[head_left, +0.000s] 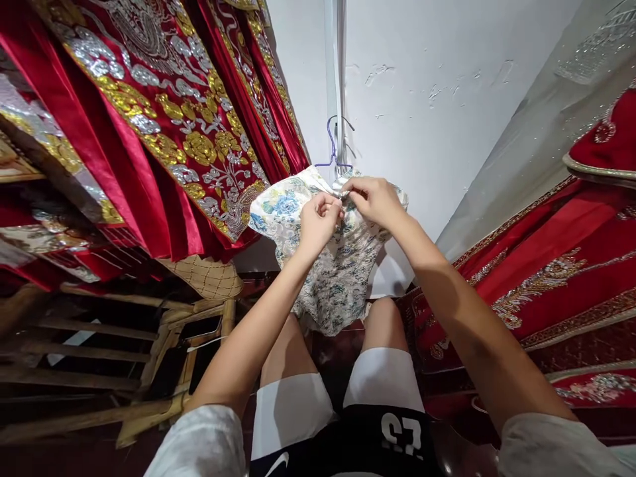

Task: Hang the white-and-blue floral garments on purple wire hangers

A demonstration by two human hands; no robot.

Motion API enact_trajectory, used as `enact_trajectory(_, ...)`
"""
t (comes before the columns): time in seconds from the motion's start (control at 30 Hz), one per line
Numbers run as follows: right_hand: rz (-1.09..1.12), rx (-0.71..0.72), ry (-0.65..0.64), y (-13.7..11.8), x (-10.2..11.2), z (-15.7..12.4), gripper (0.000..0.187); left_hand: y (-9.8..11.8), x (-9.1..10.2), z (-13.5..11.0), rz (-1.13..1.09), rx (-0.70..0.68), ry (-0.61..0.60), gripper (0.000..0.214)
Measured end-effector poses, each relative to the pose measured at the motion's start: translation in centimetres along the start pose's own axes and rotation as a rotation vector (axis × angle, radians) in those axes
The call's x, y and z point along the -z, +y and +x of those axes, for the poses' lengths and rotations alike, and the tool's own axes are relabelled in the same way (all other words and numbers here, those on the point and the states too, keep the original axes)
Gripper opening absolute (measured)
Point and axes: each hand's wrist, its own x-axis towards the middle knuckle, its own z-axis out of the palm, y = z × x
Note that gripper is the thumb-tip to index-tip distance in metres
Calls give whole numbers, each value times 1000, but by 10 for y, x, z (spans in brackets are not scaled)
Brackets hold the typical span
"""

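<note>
A white floral blouse [328, 268] with blue and green flowers hangs in front of me on a purple wire hanger [332, 142]. The hanger's hook goes up beside a pale vertical pole on the wall. Both hands are at the front of the blouse's neckline, close together. My left hand [319, 224] is closed, its fingertips pinching the fabric edge below the collar. Just to the right, my right hand [375, 199] pinches the collar edge between thumb and fingers. Whatever small fastening may lie between the fingertips is too small to make out.
Red garments with gold and silver sequins [199, 146] hang at the left. More red embroidered cloth [536, 285] is on the right, near clear plastic sheeting [527, 126]. A wooden chair-like frame [163, 338] stands at lower left. Behind the blouse is a white wall [422, 59].
</note>
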Motion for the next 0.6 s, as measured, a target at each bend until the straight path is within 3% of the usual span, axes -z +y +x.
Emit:
enact_trajectory(0.17, -12, -37, -36, -8, 1, -7, 20, -12, -4, -11, 87, -103, 73, 31)
enact_trajectory(0.33, -40, 20, -46, -17, 4, -2, 16, -10, -9, 0, 86, -173, 217, 29)
enact_trajectory(0.5, 50, 10, 53, -17, 10, 7, 27, -25, -11, 9, 96, -155, 141, 26)
enact_trajectory(0.6, 148, 3, 203, -8, 19, 11, 32, -55, -12, -20, 290, -79, 29, 30)
